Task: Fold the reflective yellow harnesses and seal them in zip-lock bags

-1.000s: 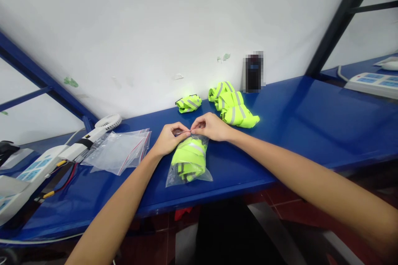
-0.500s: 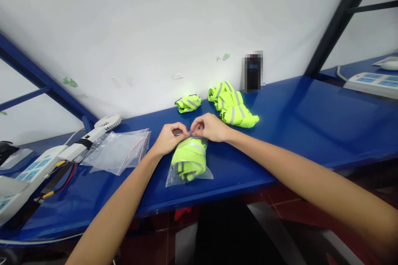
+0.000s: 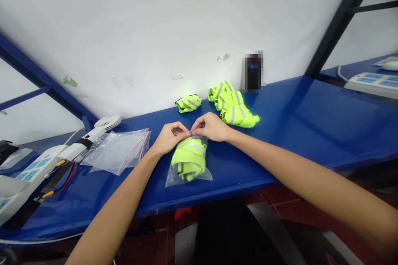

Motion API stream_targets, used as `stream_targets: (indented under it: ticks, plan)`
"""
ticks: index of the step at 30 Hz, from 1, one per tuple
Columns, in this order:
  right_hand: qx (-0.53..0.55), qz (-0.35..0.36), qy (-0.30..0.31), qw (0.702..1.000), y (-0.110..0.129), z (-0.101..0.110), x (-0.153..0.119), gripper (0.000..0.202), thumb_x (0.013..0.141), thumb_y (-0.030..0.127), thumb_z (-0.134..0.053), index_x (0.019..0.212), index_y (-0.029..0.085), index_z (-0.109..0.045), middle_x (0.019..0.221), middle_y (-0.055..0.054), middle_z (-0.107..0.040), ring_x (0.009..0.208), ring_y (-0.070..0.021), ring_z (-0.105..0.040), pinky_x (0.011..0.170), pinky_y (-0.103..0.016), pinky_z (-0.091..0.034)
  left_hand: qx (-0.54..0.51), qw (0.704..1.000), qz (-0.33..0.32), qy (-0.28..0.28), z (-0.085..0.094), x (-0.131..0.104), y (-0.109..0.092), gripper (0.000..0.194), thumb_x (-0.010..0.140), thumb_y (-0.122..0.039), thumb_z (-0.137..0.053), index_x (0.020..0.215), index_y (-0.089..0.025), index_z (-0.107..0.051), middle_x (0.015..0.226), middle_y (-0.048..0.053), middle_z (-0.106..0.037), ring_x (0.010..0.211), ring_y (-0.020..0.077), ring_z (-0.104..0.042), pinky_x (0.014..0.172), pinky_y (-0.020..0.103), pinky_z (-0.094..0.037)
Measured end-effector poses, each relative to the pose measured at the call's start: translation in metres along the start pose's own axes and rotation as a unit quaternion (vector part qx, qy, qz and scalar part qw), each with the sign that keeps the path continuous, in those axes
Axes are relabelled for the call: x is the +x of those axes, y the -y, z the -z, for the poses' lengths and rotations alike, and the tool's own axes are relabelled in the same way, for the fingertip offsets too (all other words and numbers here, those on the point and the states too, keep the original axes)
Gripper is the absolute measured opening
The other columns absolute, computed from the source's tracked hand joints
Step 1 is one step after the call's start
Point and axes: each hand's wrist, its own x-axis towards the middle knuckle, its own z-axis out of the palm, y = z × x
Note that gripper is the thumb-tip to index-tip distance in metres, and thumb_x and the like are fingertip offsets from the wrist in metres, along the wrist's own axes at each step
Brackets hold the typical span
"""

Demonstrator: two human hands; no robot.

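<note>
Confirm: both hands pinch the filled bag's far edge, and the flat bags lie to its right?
Wrong side: the flat bags lie to the left of the filled bag in the head view. The left hand and right hand do pinch its far edge.

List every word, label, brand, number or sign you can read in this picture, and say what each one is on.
No text can be read anywhere.
Filled clear bag: no legible print.
Flat clear bags: a red line, no readable lettering.
Left power strip and right power strip: any markings too small to read.
Dark object by the wall: pixelated, so unreadable.
</note>
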Motion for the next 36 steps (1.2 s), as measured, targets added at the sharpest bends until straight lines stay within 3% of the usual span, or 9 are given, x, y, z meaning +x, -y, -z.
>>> stream_targets:
  ticks: [16, 28, 36]
  plan:
    - [0.001, 0.027, 0.0, 1.0, -0.0006, 0.0007, -0.0005, 0.016, 0.081, 0.023, -0.066, 0.085, 0.014, -0.079, 0.079, -0.004, -0.076, 0.071, -0.0151, -0.067, 0.063, -0.022, -0.045, 0.024, 0.999, -0.03, -0.039, 0.0014, -0.0003, -0.0003, 0.026, 0.072, -0.04, -0.077, 0.076, -0.015, -0.073, 0.068, 0.002, -0.07, 0.061, 0.0134, -0.058, 0.06, 0.025, -0.044]
    - [0.032, 0.008, -0.014, 0.999, -0.0001, -0.0005, 0.0013, 0.012, 0.076, 0.02, -0.07, 0.082, 0.013, -0.078, 0.074, -0.005, -0.075, 0.068, -0.015, -0.066, 0.062, -0.022, -0.046, 0.041, 0.998, -0.046, -0.034, 0.0035, -0.0005, -0.0006, 0.027, 0.074, -0.041, -0.075, 0.083, -0.015, -0.074, 0.081, 0.005, -0.074, 0.071, 0.0165, -0.064, 0.069, 0.027, -0.049]
    - [0.033, -0.006, -0.021, 0.999, -0.0021, -0.001, 0.002, 0.011, 0.074, 0.018, -0.071, 0.08, 0.012, -0.077, 0.072, -0.005, -0.073, 0.066, -0.014, -0.064, 0.059, -0.021, -0.045, 0.0, 0.999, -0.014, -0.034, 0.0009, -0.0004, -0.0015, 0.028, 0.069, -0.039, -0.08, 0.081, -0.015, -0.072, 0.079, 0.005, -0.074, 0.069, 0.017, -0.066, 0.068, 0.028, -0.052]
